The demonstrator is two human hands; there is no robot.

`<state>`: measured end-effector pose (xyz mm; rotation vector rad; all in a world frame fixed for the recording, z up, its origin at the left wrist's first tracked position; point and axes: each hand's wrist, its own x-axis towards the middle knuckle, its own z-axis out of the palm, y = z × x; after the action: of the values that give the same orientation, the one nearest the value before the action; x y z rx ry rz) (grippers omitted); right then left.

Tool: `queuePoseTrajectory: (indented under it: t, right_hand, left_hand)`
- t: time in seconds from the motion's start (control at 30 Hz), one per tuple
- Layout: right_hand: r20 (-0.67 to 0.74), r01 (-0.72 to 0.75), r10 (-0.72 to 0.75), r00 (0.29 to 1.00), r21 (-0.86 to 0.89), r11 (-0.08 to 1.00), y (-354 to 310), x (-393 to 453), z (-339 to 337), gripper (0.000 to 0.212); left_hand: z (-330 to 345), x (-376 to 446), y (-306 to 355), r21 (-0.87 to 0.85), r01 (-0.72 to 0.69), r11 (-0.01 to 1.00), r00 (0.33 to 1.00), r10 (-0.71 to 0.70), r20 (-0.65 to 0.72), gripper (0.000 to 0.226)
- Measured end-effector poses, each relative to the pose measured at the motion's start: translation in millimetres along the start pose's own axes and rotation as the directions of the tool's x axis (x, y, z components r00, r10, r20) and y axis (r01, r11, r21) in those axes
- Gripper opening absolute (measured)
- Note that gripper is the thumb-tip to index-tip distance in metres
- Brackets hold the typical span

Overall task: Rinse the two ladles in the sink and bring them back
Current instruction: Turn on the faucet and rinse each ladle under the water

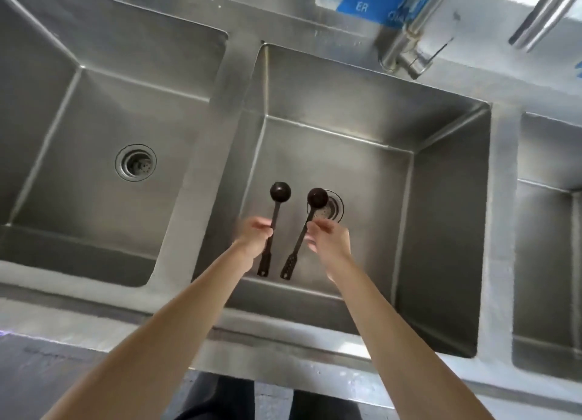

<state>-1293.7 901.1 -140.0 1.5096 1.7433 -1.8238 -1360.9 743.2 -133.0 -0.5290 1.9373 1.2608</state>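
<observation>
Ladles, two, dark, held over the middle basin (441, 199) of a stainless three-basin sink. Left ladle (274, 221): bowl away from the person, handle end toward them, shaft close to straight along the view. Right ladle (304, 230): bowl over the near-left edge of the middle drain (333, 208), shaft slanting down-left so the two handle ends sit near each other but apart.

Edges and room: both ladles hang well inside the basin, clear of all four walls; open room is widest to the right and toward the far wall. Divider rim (233, 104) lies left of the left hand. Whether either ladle touches the basin floor cannot be told.

Surface and surroundings: brushed steel throughout. Left basin has its own drain (136, 162). A third basin (548, 230) is cut off at the right edge. Faucet (409, 41) rises from the back ledge; no water stream visible. Blue label (362, 0) behind it, blurred.

Grip: left hand (255, 237) closed around the left ladle's shaft about mid-length. Right hand (327, 240) pinches the right ladle's shaft just below the bowl; other fingers loosely curled.
</observation>
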Motion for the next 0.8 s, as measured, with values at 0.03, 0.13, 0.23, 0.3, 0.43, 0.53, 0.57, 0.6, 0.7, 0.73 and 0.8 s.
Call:
queuePoseTrajectory:
  t: [0.03,0.13,0.23,0.3,0.43,0.53,0.57,0.6,0.7,0.73,0.8]
  right_hand:
    - [0.004,-0.017,0.017,1.0,-0.034,0.999,9,13,5,0.008]
    - [0.054,-0.036,0.046,0.997,-0.161,0.986,37,47,20,0.019]
    - [0.095,-0.06,0.084,0.992,-0.236,0.97,61,73,33,0.027]
    - [0.107,-0.083,0.115,0.988,-0.26,0.962,73,84,42,0.028]
    - [0.105,-0.123,0.152,0.983,-0.245,0.962,90,99,54,0.027]
    - [0.114,-0.113,0.144,0.983,-0.245,0.963,98,105,58,0.016]
    - [0.115,-0.101,0.133,0.984,-0.25,0.963,100,107,58,0.013]
    - [0.116,-0.091,0.125,0.985,-0.262,0.961,101,108,58,0.015]
    - [0.105,-0.084,0.118,0.987,-0.285,0.955,106,110,58,0.025]
    - [0.097,-0.095,0.128,0.987,-0.291,0.952,106,109,59,0.026]
    - [0.089,-0.111,0.142,0.986,-0.29,0.951,107,107,59,0.026]
  left_hand:
    - [4,12,-7,0.002,0.017,1.0,1.0,-0.017,-0.018,0.02]
    - [13,45,-30,0.016,0.061,0.998,0.995,-0.059,-0.074,0.024]
    - [17,68,-52,0.029,0.119,0.992,0.988,-0.116,-0.099,0.025]
    - [18,79,-64,0.046,0.151,0.987,0.983,-0.145,-0.112,0.022]
    - [19,94,-78,0.114,0.183,0.976,0.971,-0.162,-0.176,0.021]
    - [19,100,-85,0.143,0.205,0.968,0.964,-0.175,-0.201,0.019]
    - [18,102,-87,0.145,0.213,0.966,0.962,-0.182,-0.205,0.018]
    - [18,103,-89,0.146,0.22,0.964,0.96,-0.188,-0.208,0.017]
    - [18,106,-93,0.151,0.23,0.962,0.957,-0.195,-0.212,0.017]
    - [18,106,-95,0.154,0.23,0.961,0.957,-0.194,-0.218,0.017]
    - [18,108,-97,0.162,0.228,0.96,0.956,-0.189,-0.224,0.017]
